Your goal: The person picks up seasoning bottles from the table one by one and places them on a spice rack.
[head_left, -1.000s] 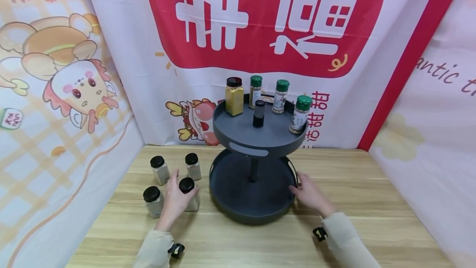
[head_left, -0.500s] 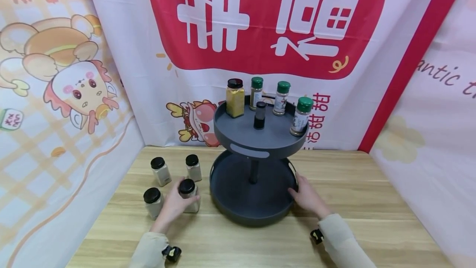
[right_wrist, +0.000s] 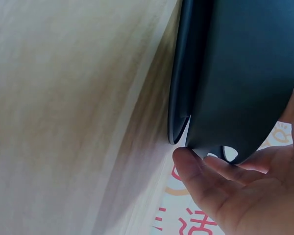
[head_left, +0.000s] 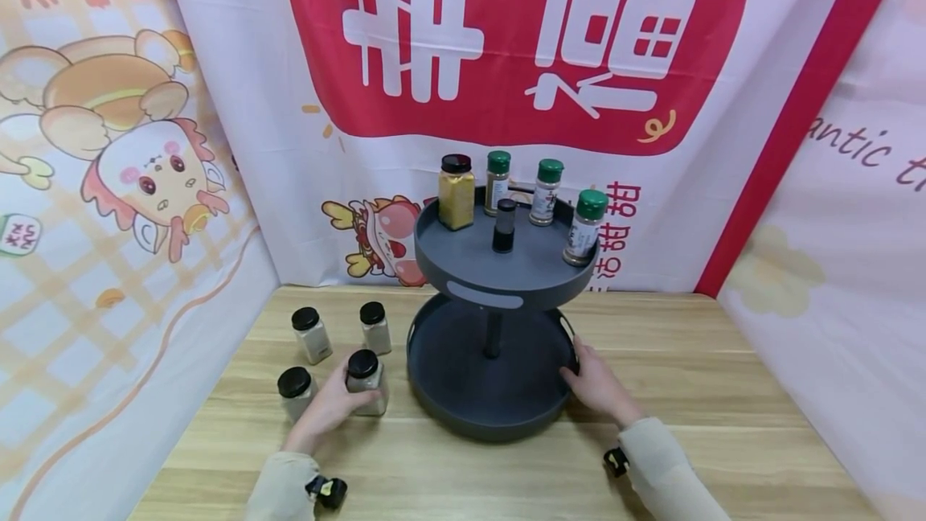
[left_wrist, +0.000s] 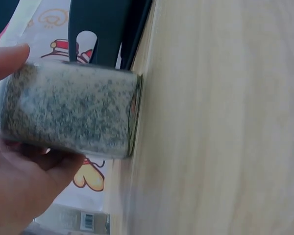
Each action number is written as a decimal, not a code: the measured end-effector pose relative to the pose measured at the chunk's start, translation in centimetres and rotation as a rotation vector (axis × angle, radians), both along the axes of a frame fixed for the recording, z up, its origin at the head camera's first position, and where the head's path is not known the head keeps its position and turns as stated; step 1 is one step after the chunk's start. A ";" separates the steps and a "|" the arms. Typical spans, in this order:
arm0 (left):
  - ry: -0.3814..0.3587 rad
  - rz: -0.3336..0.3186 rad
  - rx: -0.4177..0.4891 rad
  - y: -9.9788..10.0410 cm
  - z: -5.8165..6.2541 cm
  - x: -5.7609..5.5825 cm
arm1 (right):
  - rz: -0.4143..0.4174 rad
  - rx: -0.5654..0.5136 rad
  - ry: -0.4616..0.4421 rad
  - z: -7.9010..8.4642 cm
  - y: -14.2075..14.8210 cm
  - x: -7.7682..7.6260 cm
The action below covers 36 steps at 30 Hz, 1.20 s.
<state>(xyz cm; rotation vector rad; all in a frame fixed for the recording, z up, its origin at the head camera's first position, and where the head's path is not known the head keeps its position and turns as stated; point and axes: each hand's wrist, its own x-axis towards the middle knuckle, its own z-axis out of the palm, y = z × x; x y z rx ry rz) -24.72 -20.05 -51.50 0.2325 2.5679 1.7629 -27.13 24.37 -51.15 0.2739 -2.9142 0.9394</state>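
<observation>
A two-tier dark grey turntable rack (head_left: 463,380) stands on the table in the head view. To its left, my left hand (head_left: 331,407) grips a square clear jar (head_left: 366,384) with a black lid, thumb on the near side and fingers around the far side. In the left wrist view the jar (left_wrist: 73,107) shows pale, dark-speckled contents, its base right at the tabletop. My right hand (head_left: 599,383) holds the right rim of the lower tier, thumb inside the wall. In the right wrist view, its fingers (right_wrist: 188,164) lie under and against the tier's outer side by the handle slot.
Three more black-lidded jars stand left: one at the back (head_left: 313,336), one nearer the rack (head_left: 375,330), one by the left wrist (head_left: 295,392). The upper tier (head_left: 506,268) bears a yellow jar (head_left: 456,198), several green-capped shakers (head_left: 582,231) and a small black-bottomed bottle (head_left: 504,227).
My left hand has come lower and its fingers have wrapped around the jar, which stays about where it was. My right hand has shifted slightly on the rim; the rack has not moved.
</observation>
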 end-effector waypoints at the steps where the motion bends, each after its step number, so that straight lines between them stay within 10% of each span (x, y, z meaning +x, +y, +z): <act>1: -0.006 0.002 -0.002 -0.1 -0.1 0.0 | -0.003 -0.004 -0.005 0.0 0.0 0.0; 36: -0.022 0.077 -0.069 0.4 -0.6 -0.3 | -0.019 -0.013 0.012 -0.3 -0.1 0.0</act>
